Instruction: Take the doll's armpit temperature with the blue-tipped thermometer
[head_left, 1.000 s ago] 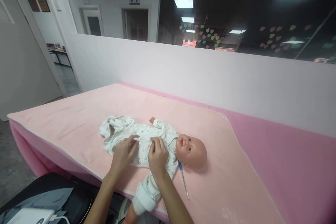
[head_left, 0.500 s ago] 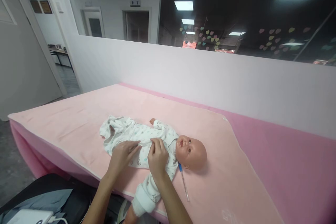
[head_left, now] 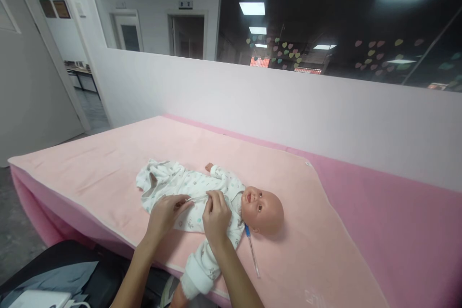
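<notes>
Left hand (head_left: 165, 214): thumb and fingers close together, pinching a thin white strip on the front of the printed shirt (head_left: 195, 220).
Right hand (head_left: 217, 214): pinching the same strip, just beside, nearer the collar.
Doll (head_left: 266, 209): lies on its back in that shirt, near the front edge of the pink table (head_left: 317, 250); one sleeve (head_left: 202, 265) pokes over the edge.
Thermometer (head_left: 253, 251): lies beside the doll's head, blue end touching or almost touching its neck.
</notes>
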`<action>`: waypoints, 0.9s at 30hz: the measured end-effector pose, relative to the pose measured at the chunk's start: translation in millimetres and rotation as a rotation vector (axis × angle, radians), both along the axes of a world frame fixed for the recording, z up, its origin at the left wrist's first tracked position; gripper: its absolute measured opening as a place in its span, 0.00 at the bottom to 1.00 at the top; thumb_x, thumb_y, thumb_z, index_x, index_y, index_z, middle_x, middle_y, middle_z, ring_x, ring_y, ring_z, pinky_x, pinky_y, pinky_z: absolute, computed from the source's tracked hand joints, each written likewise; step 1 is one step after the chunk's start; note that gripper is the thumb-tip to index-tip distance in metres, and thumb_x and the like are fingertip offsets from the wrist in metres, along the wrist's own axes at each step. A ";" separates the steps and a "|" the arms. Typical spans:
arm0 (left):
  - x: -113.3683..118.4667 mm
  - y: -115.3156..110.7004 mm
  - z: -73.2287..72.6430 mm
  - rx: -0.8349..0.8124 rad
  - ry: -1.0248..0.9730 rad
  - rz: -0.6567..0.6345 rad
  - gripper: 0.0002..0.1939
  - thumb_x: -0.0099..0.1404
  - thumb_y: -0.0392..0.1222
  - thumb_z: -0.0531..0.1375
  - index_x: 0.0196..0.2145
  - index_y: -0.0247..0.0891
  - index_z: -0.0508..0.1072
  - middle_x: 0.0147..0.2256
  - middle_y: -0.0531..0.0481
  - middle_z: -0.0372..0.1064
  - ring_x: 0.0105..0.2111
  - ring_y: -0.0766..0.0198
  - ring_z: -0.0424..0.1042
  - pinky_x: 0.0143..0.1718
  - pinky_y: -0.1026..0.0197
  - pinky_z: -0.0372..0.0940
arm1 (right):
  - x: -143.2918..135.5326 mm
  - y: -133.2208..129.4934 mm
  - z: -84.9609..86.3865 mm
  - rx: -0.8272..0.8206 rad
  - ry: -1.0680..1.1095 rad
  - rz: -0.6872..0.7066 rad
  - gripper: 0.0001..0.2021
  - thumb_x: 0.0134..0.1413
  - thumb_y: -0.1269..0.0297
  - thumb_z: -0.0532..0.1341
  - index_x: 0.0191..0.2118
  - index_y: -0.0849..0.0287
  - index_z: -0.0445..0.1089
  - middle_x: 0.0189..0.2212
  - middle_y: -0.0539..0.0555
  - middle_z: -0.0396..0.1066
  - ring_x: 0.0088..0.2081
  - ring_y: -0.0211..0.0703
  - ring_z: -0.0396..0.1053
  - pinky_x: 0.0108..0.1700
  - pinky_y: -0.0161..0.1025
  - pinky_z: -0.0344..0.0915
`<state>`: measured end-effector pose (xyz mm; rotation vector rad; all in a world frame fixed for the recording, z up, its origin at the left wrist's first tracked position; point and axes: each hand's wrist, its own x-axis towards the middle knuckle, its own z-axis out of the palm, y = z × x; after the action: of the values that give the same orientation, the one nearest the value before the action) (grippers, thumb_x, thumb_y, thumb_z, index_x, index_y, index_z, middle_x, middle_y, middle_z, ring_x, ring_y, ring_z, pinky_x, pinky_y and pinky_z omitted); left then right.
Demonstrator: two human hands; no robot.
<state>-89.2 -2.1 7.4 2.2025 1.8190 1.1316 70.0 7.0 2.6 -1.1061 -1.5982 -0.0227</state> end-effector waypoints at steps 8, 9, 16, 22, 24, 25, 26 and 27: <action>-3.4 -5.8 6.6 -0.077 -0.096 -0.144 0.19 0.62 0.54 0.52 0.41 0.40 0.74 0.37 0.45 0.75 0.36 0.56 0.73 0.36 0.58 0.67 | 0.0 -0.9 0.9 -0.024 0.004 0.006 0.14 0.56 0.75 0.47 0.38 0.58 0.68 0.32 0.53 0.69 0.34 0.38 0.68 0.34 0.33 0.62; -3.4 -6.7 7.3 -0.078 -0.091 -0.140 0.19 0.63 0.53 0.51 0.42 0.41 0.74 0.38 0.45 0.75 0.36 0.56 0.72 0.37 0.58 0.66 | 0.0 -0.9 0.9 -0.027 -0.001 0.007 0.14 0.56 0.75 0.47 0.38 0.58 0.68 0.32 0.53 0.69 0.34 0.38 0.68 0.34 0.33 0.61; -2.9 -8.4 8.8 -0.025 -0.048 -0.104 0.17 0.63 0.52 0.51 0.41 0.42 0.74 0.39 0.47 0.74 0.39 0.56 0.71 0.39 0.58 0.65 | 0.8 -0.9 0.3 -0.013 -0.013 0.005 0.13 0.56 0.75 0.47 0.37 0.58 0.68 0.32 0.53 0.69 0.34 0.39 0.67 0.34 0.33 0.61; -0.6 -8.8 10.5 -0.041 -0.077 -0.107 0.17 0.63 0.51 0.50 0.37 0.41 0.74 0.37 0.46 0.74 0.36 0.57 0.71 0.36 0.59 0.66 | 0.2 -1.7 2.0 -0.010 -0.011 0.001 0.14 0.55 0.75 0.47 0.37 0.58 0.68 0.31 0.53 0.69 0.34 0.39 0.68 0.33 0.33 0.61; 0.5 -9.6 11.6 -0.039 -0.079 -0.098 0.17 0.64 0.52 0.50 0.37 0.41 0.74 0.37 0.46 0.74 0.36 0.57 0.71 0.35 0.60 0.66 | 0.1 -1.9 1.9 -0.007 -0.015 0.001 0.14 0.56 0.75 0.47 0.37 0.58 0.68 0.31 0.53 0.69 0.33 0.39 0.68 0.33 0.33 0.61; 0.8 -9.8 11.9 -0.036 -0.078 -0.091 0.17 0.64 0.52 0.50 0.37 0.41 0.74 0.36 0.46 0.74 0.35 0.57 0.71 0.34 0.60 0.65 | 0.1 -1.9 1.6 -0.006 -0.015 0.000 0.14 0.56 0.75 0.47 0.37 0.58 0.68 0.31 0.53 0.69 0.33 0.38 0.68 0.33 0.33 0.61; 0.8 -9.8 11.8 -0.032 -0.075 -0.085 0.17 0.63 0.52 0.50 0.37 0.41 0.73 0.36 0.46 0.74 0.35 0.57 0.71 0.35 0.60 0.65 | 0.3 -1.7 1.1 -0.004 -0.015 0.000 0.14 0.56 0.75 0.47 0.37 0.58 0.68 0.31 0.53 0.69 0.33 0.38 0.68 0.33 0.33 0.61; 0.3 -9.6 11.4 -0.027 -0.070 -0.081 0.17 0.63 0.52 0.50 0.37 0.41 0.73 0.36 0.46 0.74 0.36 0.57 0.71 0.35 0.60 0.65 | 0.5 -1.4 0.7 -0.002 -0.014 0.000 0.14 0.56 0.75 0.47 0.37 0.58 0.68 0.31 0.53 0.69 0.33 0.38 0.68 0.33 0.33 0.61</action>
<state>-88.9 -11.6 18.8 2.1712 1.6923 1.1460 70.5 5.6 3.4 -1.1101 -1.6108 -0.0293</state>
